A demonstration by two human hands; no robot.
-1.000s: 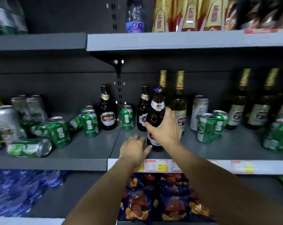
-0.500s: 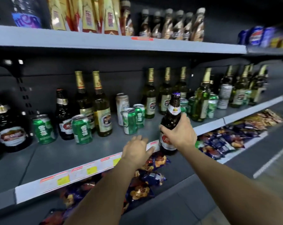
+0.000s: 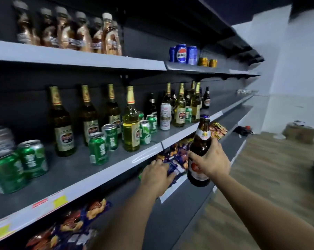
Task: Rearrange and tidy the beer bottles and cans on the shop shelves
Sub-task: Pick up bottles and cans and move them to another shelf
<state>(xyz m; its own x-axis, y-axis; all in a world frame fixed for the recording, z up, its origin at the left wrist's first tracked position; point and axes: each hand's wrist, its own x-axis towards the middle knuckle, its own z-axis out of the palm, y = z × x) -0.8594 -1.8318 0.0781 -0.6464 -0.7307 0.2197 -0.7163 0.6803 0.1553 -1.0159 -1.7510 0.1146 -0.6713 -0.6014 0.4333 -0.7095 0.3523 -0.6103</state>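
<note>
The right hand (image 3: 209,160) grips a brown beer bottle (image 3: 200,150) around its body, fingers and thumb curled round the glass, holding it upright in the air in front of the middle shelf (image 3: 77,177), off any surface. The left hand (image 3: 155,175) holds nothing; its fingers are loosely extended, palm down, just below the shelf edge. Green beer cans (image 3: 97,150) and gold-foil-necked bottles (image 3: 62,123) stand on the shelf. Snack packets (image 3: 176,159) lie on the shelf below.

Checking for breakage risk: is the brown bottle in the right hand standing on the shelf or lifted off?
Lifted off. The right hand grips the brown bottle mid-air, in front of the shelf edge, base unsupported.
</note>
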